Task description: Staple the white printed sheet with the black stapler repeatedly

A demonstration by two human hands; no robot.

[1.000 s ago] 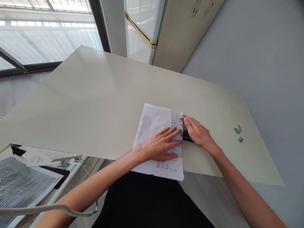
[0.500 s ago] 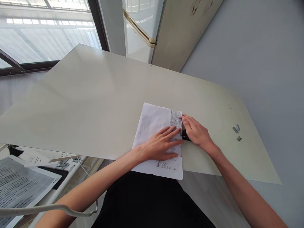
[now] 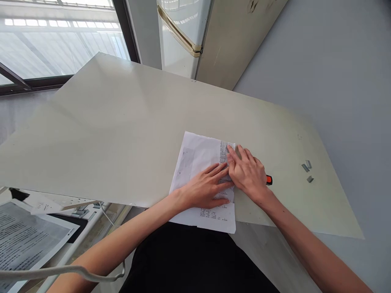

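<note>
White sheets of paper (image 3: 198, 150) lie at the table's front edge, with printed text at the lower right and a patterned strip (image 3: 224, 151) near the upper right corner. My left hand (image 3: 213, 188) rests flat on them, fingers spread. Touching its fingertips, my right hand (image 3: 247, 171) lies over the paper's right edge, fingers stretched out and partly apart. From under its palm sticks the orange-and-black end of a tool (image 3: 269, 180); the rest of that tool is hidden beneath the hand.
Several small grey metal pieces (image 3: 305, 167) lie on the right of the pale table (image 3: 122, 122). Below its left edge are printed pages (image 3: 27, 240) and a cable (image 3: 76, 269). A refrigerator (image 3: 180, 44) stands beyond the far edge, with a wall on the right.
My right hand has shifted left over the paper's edge and its fingers have spread out. The tool's orange end now shows beside its palm. My left hand has barely moved.
</note>
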